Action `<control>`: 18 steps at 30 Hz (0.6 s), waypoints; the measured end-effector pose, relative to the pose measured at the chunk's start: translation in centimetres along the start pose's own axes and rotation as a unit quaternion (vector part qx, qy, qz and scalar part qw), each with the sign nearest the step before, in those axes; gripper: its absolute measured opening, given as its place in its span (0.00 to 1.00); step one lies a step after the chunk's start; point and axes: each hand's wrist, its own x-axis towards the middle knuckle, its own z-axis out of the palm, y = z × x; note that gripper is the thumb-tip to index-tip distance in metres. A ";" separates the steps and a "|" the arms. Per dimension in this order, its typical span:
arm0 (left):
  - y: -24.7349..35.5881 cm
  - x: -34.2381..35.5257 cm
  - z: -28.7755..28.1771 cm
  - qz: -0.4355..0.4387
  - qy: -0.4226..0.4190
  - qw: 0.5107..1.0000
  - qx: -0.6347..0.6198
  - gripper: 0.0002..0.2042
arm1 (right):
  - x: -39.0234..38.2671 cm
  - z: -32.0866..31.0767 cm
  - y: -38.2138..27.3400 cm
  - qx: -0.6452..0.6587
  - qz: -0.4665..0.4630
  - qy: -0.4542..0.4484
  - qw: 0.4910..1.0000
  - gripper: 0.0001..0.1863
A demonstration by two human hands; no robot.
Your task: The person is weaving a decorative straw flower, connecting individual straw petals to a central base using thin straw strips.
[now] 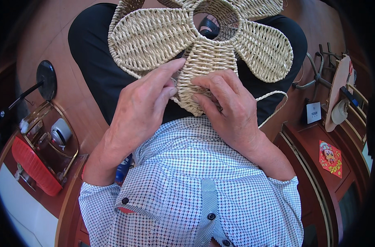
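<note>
A pale straw woven piece [150, 37] with a round ringed opening and several petal-shaped panels lies over my dark-trousered lap. My left hand [144, 105] is closed at the left edge of the lowest panel [208, 57], index finger along it, thumb bent beside it. My right hand [224, 107] has curled fingers and thumb pressed on that panel's lower part, gripping it; some fingertips are hidden. A loose braided straw cord [274, 92] loops out to the right, behind my right hand.
At left are a black round stand [46, 79], a rack with a red plastic tray [35, 164] and a silver appliance [59, 133]. At right are metal legs [315, 78], a round board [335, 111], a small white box [313, 112] and wooden furniture with a red decoration [330, 158].
</note>
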 end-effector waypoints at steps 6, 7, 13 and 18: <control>0.7 -2.7 -2.8 0.009 0.137 0.980 0.146 0.23 | -0.6 -2.3 0.2 -0.094 -0.018 0.015 0.995 0.25; -0.1 -3.3 -3.5 0.002 0.154 0.972 0.178 0.22 | -0.9 -2.7 0.5 -0.124 -0.020 0.020 0.992 0.26; -5.2 -7.6 -9.4 -0.189 0.270 0.893 0.306 0.18 | -3.1 -4.8 2.8 -0.187 -0.014 0.072 0.980 0.31; -12.5 -11.4 -15.4 -0.202 0.293 0.848 0.394 0.19 | -4.8 -5.1 2.9 -0.087 0.087 0.071 0.990 0.35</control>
